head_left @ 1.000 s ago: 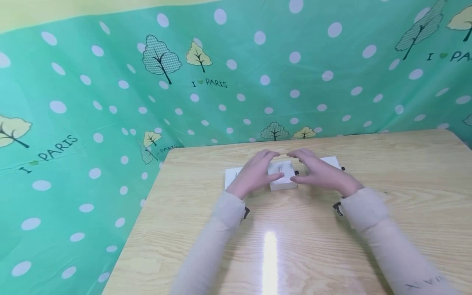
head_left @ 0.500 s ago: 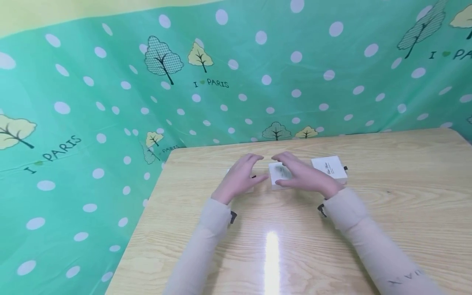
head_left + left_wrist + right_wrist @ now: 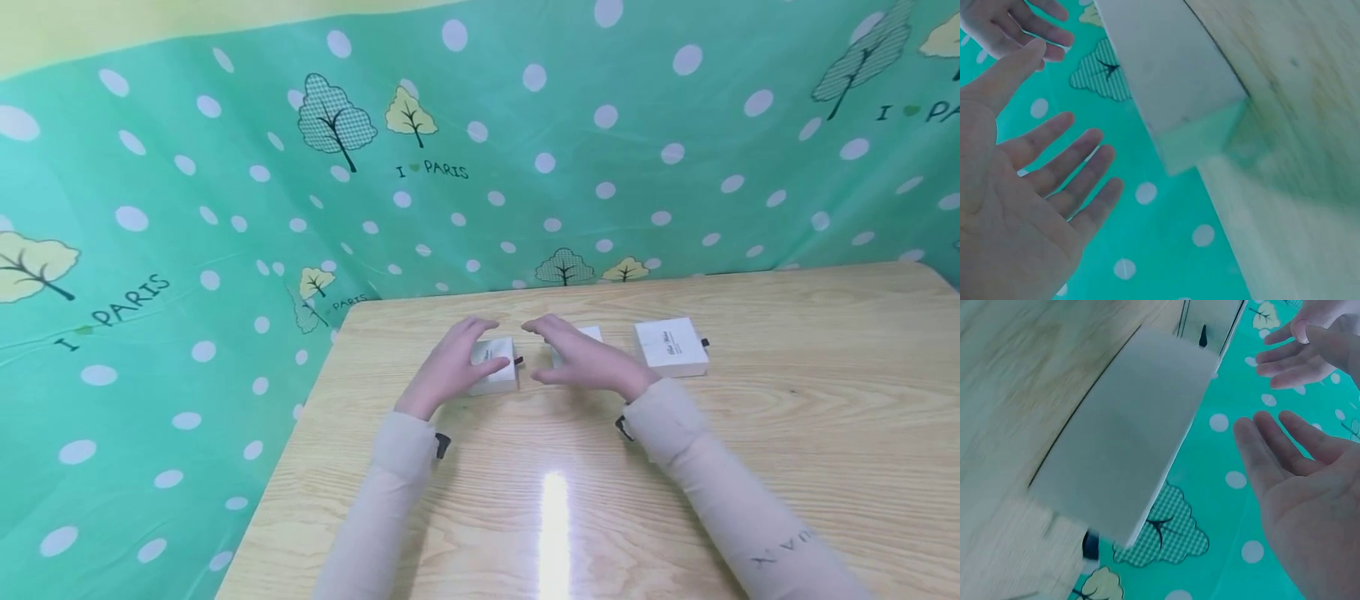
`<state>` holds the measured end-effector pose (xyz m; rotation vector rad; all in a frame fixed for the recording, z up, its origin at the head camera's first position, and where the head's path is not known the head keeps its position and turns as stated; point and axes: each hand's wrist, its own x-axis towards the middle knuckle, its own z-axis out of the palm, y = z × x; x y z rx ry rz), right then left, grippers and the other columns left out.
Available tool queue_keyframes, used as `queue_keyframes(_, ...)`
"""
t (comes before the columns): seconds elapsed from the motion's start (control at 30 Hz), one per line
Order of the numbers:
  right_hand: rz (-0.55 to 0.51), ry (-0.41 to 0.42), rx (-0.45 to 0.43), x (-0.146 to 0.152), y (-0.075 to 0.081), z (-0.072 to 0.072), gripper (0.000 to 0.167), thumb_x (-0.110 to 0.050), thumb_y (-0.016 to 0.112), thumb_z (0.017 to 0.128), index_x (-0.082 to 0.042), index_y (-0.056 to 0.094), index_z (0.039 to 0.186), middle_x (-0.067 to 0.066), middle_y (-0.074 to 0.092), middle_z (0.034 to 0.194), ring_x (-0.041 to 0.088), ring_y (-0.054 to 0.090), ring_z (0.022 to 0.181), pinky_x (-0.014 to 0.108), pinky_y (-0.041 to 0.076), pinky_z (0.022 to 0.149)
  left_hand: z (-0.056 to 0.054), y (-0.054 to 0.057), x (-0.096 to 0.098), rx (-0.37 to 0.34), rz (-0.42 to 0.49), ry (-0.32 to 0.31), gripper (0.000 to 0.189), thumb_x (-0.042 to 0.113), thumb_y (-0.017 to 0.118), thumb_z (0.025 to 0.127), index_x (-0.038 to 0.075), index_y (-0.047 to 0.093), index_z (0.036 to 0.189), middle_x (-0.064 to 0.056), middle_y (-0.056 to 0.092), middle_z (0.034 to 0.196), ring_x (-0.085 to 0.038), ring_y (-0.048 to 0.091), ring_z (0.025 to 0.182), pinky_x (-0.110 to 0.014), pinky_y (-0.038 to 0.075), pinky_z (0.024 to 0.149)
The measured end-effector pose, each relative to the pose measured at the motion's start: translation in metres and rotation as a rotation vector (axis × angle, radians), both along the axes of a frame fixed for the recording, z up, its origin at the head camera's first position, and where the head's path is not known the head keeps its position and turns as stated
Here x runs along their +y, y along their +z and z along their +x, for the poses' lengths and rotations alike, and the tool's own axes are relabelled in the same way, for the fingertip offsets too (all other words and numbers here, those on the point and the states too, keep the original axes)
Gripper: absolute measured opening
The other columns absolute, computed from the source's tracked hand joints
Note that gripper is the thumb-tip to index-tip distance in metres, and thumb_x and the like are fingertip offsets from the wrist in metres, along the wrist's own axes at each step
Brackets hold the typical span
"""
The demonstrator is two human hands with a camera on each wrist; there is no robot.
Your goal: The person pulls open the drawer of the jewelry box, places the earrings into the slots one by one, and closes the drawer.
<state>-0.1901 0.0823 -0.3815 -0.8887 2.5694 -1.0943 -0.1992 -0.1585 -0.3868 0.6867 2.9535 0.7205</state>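
Observation:
Three small white boxes with dark printing and a black pull tab stand in a row on the wooden table. My left hand hovers over the left box, fingers spread and relaxed, holding nothing. Over the middle box my right hand is held in the same loose curve, hiding most of it. The right box lies in full view with its tab to the right. In the left wrist view, the open palm faces a white box side; the right wrist view shows the right palm likewise beside a box.
The wooden table reaches back to a green dotted curtain printed with trees and "I PARIS" lettering. A bright light reflection shows on the near table surface. Both wrists carry a dark camera mount at the beige sleeves.
Both hands have moved left, from around the middle box toward the left box. The right box has come fully into view, and the boxes have stayed in place.

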Motion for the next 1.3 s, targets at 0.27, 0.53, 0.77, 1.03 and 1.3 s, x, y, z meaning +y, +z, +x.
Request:
queue_keyframes(0.27, 0.042, 0.018, -0.012, -0.018, -0.009, -0.003, 0.078, -0.018, 0.071, 0.09, -0.003, 0.028, 0.154, 0.017, 0.03, 0.158, 0.036, 0.027, 0.147, 0.056, 0.032, 0.116, 0.001, -0.007, -0.011, -0.07, 0.029, 0.032, 0.064, 0.043, 0.071, 0.09, 0.014, 0.05, 0.143, -0.005, 0.05, 0.144, -0.025, 0.047, 0.131, -0.047, 0.042, 0.11)
queue_keyframes(0.53, 0.07, 0.024, -0.017, -0.038, -0.014, -0.007, 0.086, -0.018, 0.076, 0.087, 0.006, 0.026, 0.153, 0.022, 0.03, 0.156, 0.038, 0.032, 0.143, 0.052, 0.034, 0.116, -0.001, -0.017, -0.022, -0.15, 0.031, 0.041, 0.074, 0.047, 0.076, 0.084, 0.014, 0.048, 0.144, -0.003, 0.048, 0.145, -0.021, 0.046, 0.127, -0.045, 0.041, 0.11)
queue_keyframes(0.77, 0.094, 0.009, -0.067, -0.048, -0.015, -0.01, 0.086, -0.019, 0.076, 0.088, 0.009, 0.025, 0.151, 0.022, 0.034, 0.151, 0.036, 0.043, 0.135, 0.047, 0.039, 0.114, -0.003, -0.023, -0.026, -0.172, 0.06, 0.022, 0.085, 0.042, 0.084, 0.077, 0.009, 0.047, 0.145, -0.005, 0.048, 0.145, -0.023, 0.047, 0.129, -0.045, 0.041, 0.112)
queue_keyframes(1.03, 0.158, -0.075, -0.11, -0.058, -0.018, -0.014, 0.083, -0.006, 0.075, 0.085, 0.008, 0.027, 0.151, 0.021, 0.03, 0.155, 0.035, 0.05, 0.129, 0.044, 0.044, 0.11, -0.007, -0.026, -0.024, -0.188, 0.046, 0.044, 0.083, 0.033, 0.087, 0.076, 0.007, 0.048, 0.145, -0.006, 0.051, 0.144, -0.025, 0.05, 0.13, -0.042, 0.041, 0.112)
queue_keyframes(1.3, 0.175, -0.097, -0.071, -0.064, -0.017, -0.015, 0.079, -0.003, 0.076, 0.082, 0.01, 0.035, 0.147, 0.022, 0.037, 0.15, 0.033, 0.055, 0.123, 0.041, 0.049, 0.105, -0.006, -0.024, -0.027, -0.176, 0.066, 0.052, 0.082, 0.028, 0.088, 0.074, 0.008, 0.05, 0.143, -0.007, 0.053, 0.142, -0.025, 0.051, 0.129, -0.042, 0.042, 0.111)
